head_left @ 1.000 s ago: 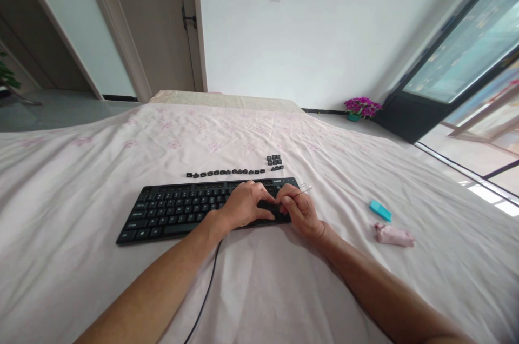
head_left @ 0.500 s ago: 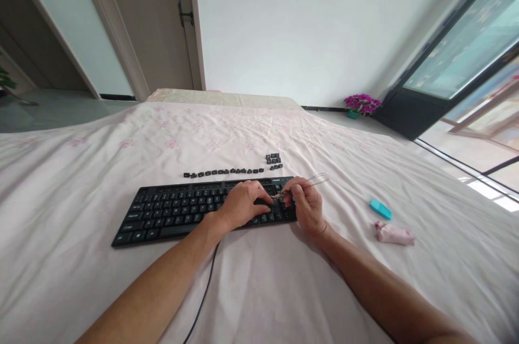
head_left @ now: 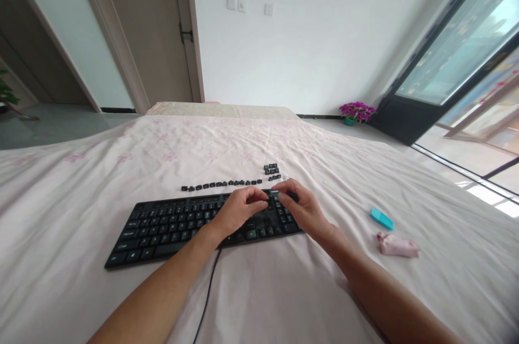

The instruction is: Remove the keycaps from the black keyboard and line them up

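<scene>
A black keyboard (head_left: 170, 225) lies on a pale pink sheet (head_left: 259, 290), its cable running toward me. My left hand (head_left: 239, 209) rests curled on the keyboard's right part, fingertips pinched near its far edge. My right hand (head_left: 302, 206) sits at the keyboard's far right corner, fingers closed on a thin wire tool whose tip (head_left: 286, 178) pokes out beyond them. A row of loose black keycaps (head_left: 221, 185) lies just past the keyboard, and a small cluster of keycaps (head_left: 273, 171) sits at its right end.
A teal block (head_left: 381, 219) and a rolled pink cloth (head_left: 397, 245) lie on the sheet to the right. Purple flowers (head_left: 357, 111) stand on the floor by the glass door. A wooden door is at the back left.
Both hands moved toward the keyboard's far right corner. The wire tool, which stuck out to the right of my right hand, now points away past the fingers. The camera tilted down.
</scene>
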